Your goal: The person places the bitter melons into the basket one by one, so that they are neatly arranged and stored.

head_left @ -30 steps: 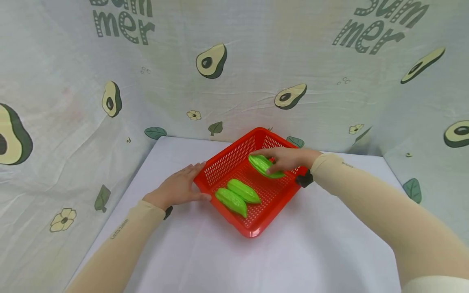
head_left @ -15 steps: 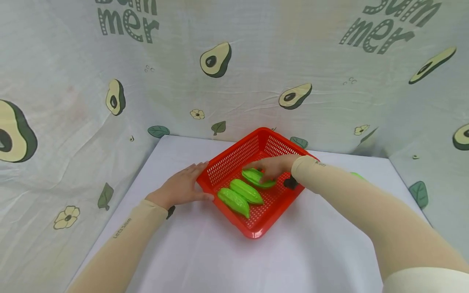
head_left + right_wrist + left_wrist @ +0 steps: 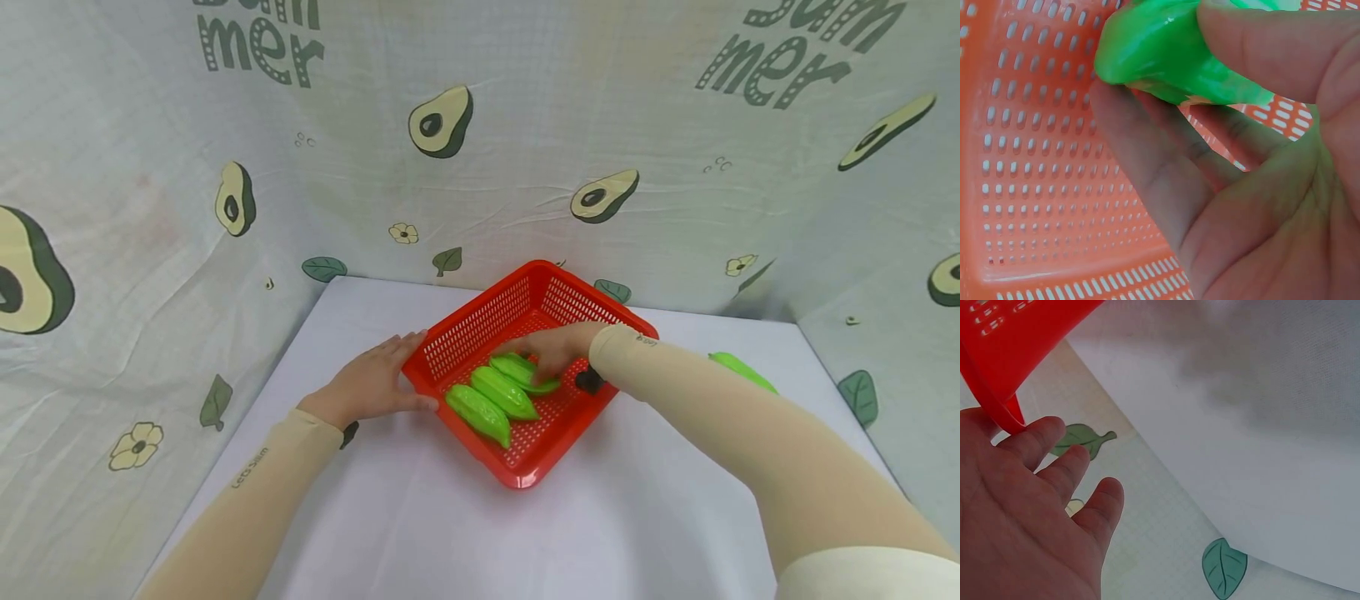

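Note:
A red perforated basket [image 3: 465,329] sits on the white table. Two green ridged gourds lie side by side in it, one at the front [image 3: 477,412] and one behind it [image 3: 504,391]. My right hand [image 3: 551,348] reaches into the basket and grips a third green gourd [image 3: 514,367] right behind them. The right wrist view shows that gourd [image 3: 1166,56] pinched between thumb and fingers [image 3: 1141,156] over the basket floor [image 3: 1035,175]. My left hand [image 3: 371,382] lies flat against the basket's left rim [image 3: 997,394], fingers straight.
Another green gourd [image 3: 738,370] lies on the table to the right, partly behind my right forearm. Fabric walls printed with avocados close in the table on the left, back and right. White table surface [image 3: 420,533] lies in front of the basket.
My right hand has brought the third gourd down and leftward into the basket, beside the two lying there. The left hand has stayed on the rim.

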Motion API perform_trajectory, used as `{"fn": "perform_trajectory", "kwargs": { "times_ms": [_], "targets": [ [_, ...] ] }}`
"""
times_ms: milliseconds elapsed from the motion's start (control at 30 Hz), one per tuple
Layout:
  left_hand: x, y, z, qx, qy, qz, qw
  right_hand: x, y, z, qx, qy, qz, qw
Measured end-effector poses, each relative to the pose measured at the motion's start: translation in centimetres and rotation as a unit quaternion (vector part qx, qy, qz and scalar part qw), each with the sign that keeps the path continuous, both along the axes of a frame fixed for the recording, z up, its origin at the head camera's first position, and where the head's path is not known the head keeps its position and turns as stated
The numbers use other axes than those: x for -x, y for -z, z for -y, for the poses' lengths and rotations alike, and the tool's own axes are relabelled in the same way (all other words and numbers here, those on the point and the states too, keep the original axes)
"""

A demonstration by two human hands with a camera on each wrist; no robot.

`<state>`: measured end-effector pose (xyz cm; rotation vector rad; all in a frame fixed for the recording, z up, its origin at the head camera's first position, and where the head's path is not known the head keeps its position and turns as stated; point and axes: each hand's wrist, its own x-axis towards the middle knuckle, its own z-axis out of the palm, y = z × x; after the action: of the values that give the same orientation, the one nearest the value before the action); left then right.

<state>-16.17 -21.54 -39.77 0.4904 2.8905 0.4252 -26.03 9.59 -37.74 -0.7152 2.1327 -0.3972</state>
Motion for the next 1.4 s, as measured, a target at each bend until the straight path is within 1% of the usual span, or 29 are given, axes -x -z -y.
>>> {"fn": "perform_trajectory", "kwargs": {
  "times_ms": [267, 467, 700, 1100, 1233, 1300, 1400],
  "targets": [
    [-0.3, -0.5, -0.1, -0.002, -0.002, 0.002, 1.0000, -0.5, 0.0, 0.2, 0.007, 0.011, -0.006, 1.000],
    [-0.3, -0.5, -0.2, -0.001, -0.003, 0.002, 1.0000, -0.9, 0.0, 0.2, 0.004, 0.011, -0.015, 1.000],
    [-0.2, -0.3, -0.2, 0.000, -0.002, 0.001, 1.0000, -1.2, 0.0, 0.1, 0.007, 0.018, -0.013, 1.000],
    [-0.3, -0.5, -0.3, 0.002, -0.004, 0.002, 1.0000, -0.8, 0.0, 0.1, 0.011, 0.024, -0.018, 0.999],
    [-0.3, -0.6, -0.3, 0.003, -0.003, 0.000, 1.0000, -0.7, -0.4, -0.1, 0.010, 0.022, -0.026, 0.999],
    [-0.3, -0.6, -0.3, 0.004, -0.003, 0.001, 1.0000, -0.6, -0.8, -0.3, 0.011, 0.021, -0.032, 0.999],
    [-0.3, -0.6, -0.3, 0.005, -0.003, 0.001, 1.0000, -0.5, -1.9, -0.8, 0.016, 0.021, -0.054, 0.998]
  ]
}}
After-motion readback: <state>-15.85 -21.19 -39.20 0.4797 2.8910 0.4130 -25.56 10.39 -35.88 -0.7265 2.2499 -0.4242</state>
